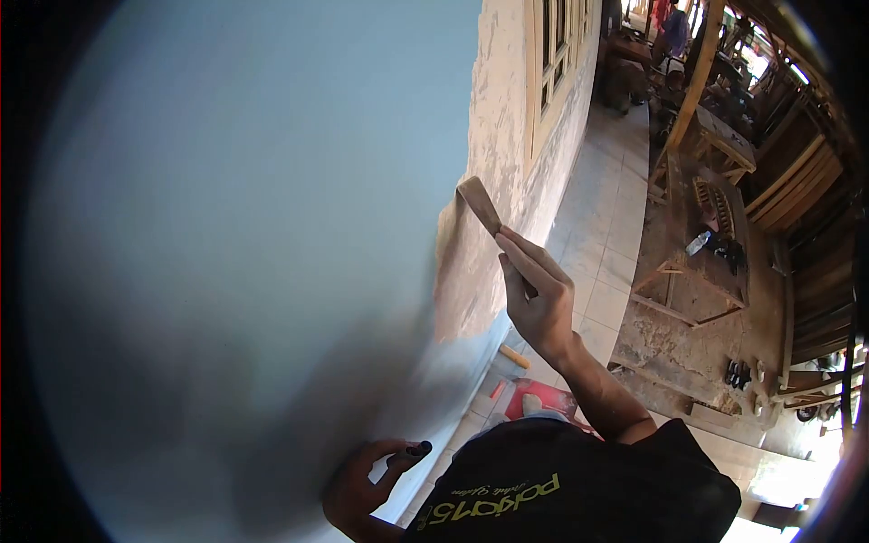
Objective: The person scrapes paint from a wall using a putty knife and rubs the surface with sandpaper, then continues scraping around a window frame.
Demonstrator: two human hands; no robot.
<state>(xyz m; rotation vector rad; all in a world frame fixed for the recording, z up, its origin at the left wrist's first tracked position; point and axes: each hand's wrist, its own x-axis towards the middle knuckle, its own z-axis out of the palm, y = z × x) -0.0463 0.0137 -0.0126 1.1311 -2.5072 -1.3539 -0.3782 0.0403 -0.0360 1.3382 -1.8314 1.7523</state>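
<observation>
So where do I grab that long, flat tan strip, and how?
I'd pinch the long, flat tan strip by its narrow lower end, coming from below, as the right hand does. Its flat faces suit a thumb and fingers, and its wider upper end, beside the ragged edge of the smooth light-blue paint, should stay free.

You stood on tiled porch [593, 217] beside open woodworking workshop: wooden workbench [674, 217], stacked planks [801, 185], timber post [697, 77], dusty floor [670, 348].
</observation>
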